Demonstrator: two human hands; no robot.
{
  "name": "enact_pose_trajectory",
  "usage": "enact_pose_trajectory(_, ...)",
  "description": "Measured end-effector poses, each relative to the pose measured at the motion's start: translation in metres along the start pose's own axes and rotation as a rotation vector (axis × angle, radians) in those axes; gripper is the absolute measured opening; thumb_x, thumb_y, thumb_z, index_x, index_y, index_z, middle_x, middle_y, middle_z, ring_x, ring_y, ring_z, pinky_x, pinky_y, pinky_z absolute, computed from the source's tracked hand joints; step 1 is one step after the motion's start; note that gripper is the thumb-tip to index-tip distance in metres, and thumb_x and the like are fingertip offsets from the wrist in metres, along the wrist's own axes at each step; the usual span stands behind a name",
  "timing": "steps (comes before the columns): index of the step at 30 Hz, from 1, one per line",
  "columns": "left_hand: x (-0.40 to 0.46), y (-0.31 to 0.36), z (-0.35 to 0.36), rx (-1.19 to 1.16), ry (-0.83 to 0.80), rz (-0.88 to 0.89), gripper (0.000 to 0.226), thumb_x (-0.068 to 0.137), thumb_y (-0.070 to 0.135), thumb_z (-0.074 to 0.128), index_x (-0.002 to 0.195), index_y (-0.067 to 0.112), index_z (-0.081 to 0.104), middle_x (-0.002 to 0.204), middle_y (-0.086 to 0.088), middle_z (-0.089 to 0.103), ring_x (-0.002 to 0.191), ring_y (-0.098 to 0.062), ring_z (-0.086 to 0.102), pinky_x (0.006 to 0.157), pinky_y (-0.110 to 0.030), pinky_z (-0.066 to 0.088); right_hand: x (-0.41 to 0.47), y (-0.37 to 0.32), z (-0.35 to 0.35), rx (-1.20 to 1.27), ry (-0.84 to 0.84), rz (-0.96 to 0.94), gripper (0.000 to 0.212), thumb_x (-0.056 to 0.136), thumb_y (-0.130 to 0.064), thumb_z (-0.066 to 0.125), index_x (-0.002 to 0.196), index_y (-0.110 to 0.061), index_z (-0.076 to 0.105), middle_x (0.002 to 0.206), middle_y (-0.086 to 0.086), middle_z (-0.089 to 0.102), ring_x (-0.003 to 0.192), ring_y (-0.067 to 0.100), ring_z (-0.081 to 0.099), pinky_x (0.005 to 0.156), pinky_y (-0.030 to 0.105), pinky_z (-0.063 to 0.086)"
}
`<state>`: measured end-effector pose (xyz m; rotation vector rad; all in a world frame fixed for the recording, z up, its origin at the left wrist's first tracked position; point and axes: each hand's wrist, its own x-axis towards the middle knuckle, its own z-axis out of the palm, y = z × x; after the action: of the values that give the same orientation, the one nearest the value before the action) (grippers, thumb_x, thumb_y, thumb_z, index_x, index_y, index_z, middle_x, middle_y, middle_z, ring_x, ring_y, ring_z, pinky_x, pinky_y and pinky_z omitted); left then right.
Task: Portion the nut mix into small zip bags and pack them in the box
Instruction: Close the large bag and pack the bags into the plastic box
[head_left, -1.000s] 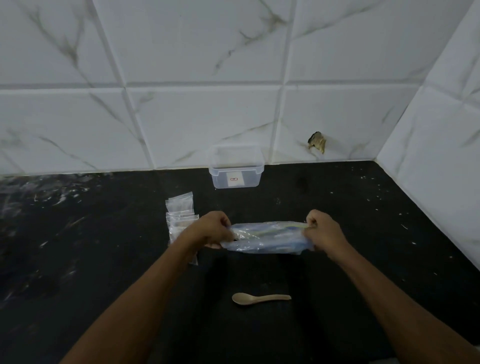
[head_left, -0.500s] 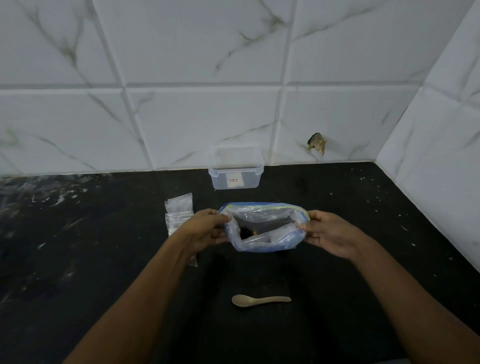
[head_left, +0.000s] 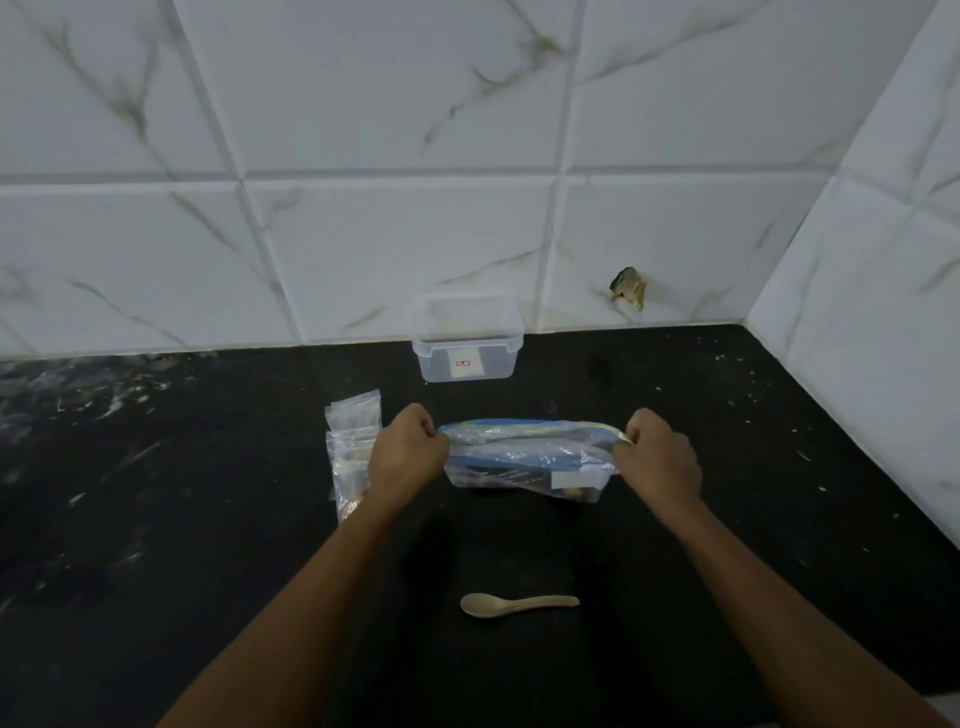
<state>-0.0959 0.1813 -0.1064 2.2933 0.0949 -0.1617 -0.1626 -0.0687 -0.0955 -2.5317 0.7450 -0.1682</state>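
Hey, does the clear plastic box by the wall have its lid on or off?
Off. The clear box has an open rim, with the wall tiles showing through it. No lid is in view.

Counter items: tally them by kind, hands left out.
Big zip bag: 1
Small zip bags: a stack, too overlapped to count
Box: 1
Spoon: 1
Total: 3, plus the stack
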Motion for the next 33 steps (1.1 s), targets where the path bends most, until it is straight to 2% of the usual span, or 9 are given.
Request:
enact_pose_trajectory(4, 0.004, 0.003, -0.011, -0.08, -0.114, -0.027, 0.012, 0.093, 0.014, 0.062, 0.084, 0.013, 0.053, 0.088, -0.009, 0.064, 0.073, -0.018, 0.065, 0.058, -0.027, 0.055, 0.007, -0.001, -0.017, 0.417, -0.34, 0.132, 0.015, 0.091, -0.023, 0.064, 0.094, -0.012, 0.056, 0.082, 0.011, 0.07, 0.061, 0.017, 0.065, 0.053, 0.027, 0.051)
enact_pose_trajectory(6, 0.006, 0.002, -0.014, -0.105, -0.069, -0.048, 0.013, 0.092, 0.01, 0.061, 0.083, 0.013, 0.052, 0.091, -0.012, 0.066, 0.075, -0.021, 0.068, 0.064, -0.032, 0.06, 0.011, -0.001, -0.023, 0.394, -0.304, 0.103, 0.007, 0.091, -0.016, 0.063, 0.092, -0.012, 0.057, 0.084, 0.012, 0.069, 0.059, 0.017, 0.063, 0.049, 0.026, 0.048)
enact_pose_trajectory(11, 0.001, 0.01, -0.012, -0.034, -0.006, 0.06, 0.022, 0.084, 0.006, 0.061, 0.069, 0.016, 0.048, 0.074, -0.008, 0.063, 0.077, -0.031, 0.069, 0.072, -0.05, 0.059, 0.01, 0.0, -0.022, -0.094, 0.023, -0.09, 0.01, 0.09, -0.016, 0.056, 0.083, -0.017, 0.05, 0.074, 0.002, 0.057, 0.065, 0.018, 0.056, 0.054, 0.033, 0.046)
enact_pose_trajectory(16, 0.006, 0.016, -0.021, -0.103, -0.045, -0.015, 0.016, 0.088, 0.007, 0.062, 0.075, 0.013, 0.054, 0.079, -0.009, 0.068, 0.074, -0.023, 0.072, 0.067, -0.04, 0.063, 0.021, 0.004, -0.035, 0.179, -0.207, -0.039, 0.009, 0.088, -0.01, 0.062, 0.084, -0.011, 0.055, 0.082, 0.007, 0.063, 0.068, 0.017, 0.062, 0.056, 0.029, 0.05)
enact_pose_trajectory(20, 0.001, 0.019, -0.014, -0.072, 0.037, 0.07, 0.021, 0.084, 0.005, 0.065, 0.072, 0.015, 0.051, 0.08, -0.012, 0.067, 0.074, -0.025, 0.07, 0.069, -0.044, 0.061, 0.024, 0.008, -0.03, 0.373, -0.163, 0.101, 0.016, 0.084, -0.001, 0.061, 0.075, -0.011, 0.052, 0.071, 0.012, 0.056, 0.055, 0.018, 0.049, 0.045, 0.029, 0.037)
enact_pose_trajectory(23, -0.001, 0.017, -0.01, -0.01, 0.065, 0.131, 0.021, 0.081, 0.001, 0.063, 0.08, 0.019, 0.053, 0.081, -0.006, 0.065, 0.074, -0.025, 0.069, 0.069, -0.044, 0.06, 0.021, 0.008, -0.033, 0.324, -0.249, 0.067, 0.006, 0.084, -0.007, 0.064, 0.081, -0.007, 0.059, 0.08, 0.014, 0.06, 0.066, 0.019, 0.053, 0.056, 0.032, 0.042)
enact_pose_trajectory(27, 0.0, 0.018, -0.01, 0.064, 0.063, 0.169, 0.012, 0.091, 0.012, 0.062, 0.086, 0.022, 0.058, 0.083, -0.003, 0.067, 0.071, -0.02, 0.069, 0.066, -0.037, 0.058, 0.016, -0.001, -0.053, 0.516, -0.543, 0.135, 0.015, 0.091, -0.024, 0.064, 0.099, -0.012, 0.065, 0.1, 0.009, 0.065, 0.091, 0.023, 0.061, 0.072, 0.031, 0.051)
enact_pose_trajectory(30, 0.001, 0.019, -0.011, 0.105, 0.111, 0.19, 0.012, 0.094, 0.02, 0.062, 0.083, 0.023, 0.059, 0.081, 0.0, 0.067, 0.071, -0.015, 0.064, 0.06, -0.028, 0.047, 0.018, -0.001, -0.056, 0.532, -0.563, 0.145, 0.009, 0.091, -0.018, 0.063, 0.098, -0.012, 0.063, 0.105, 0.011, 0.064, 0.091, 0.023, 0.06, 0.069, 0.031, 0.051)
enact_pose_trajectory(33, 0.002, 0.025, -0.015, 0.184, 0.214, 0.226, 0.011, 0.095, 0.021, 0.061, 0.084, 0.021, 0.062, 0.081, 0.005, 0.064, 0.074, -0.015, 0.06, 0.06, -0.03, 0.044, 0.019, -0.005, -0.054, 0.574, -0.479, 0.133, 0.007, 0.092, -0.011, 0.061, 0.098, -0.009, 0.06, 0.1, 0.012, 0.064, 0.075, 0.018, 0.055, 0.057, 0.025, 0.045)
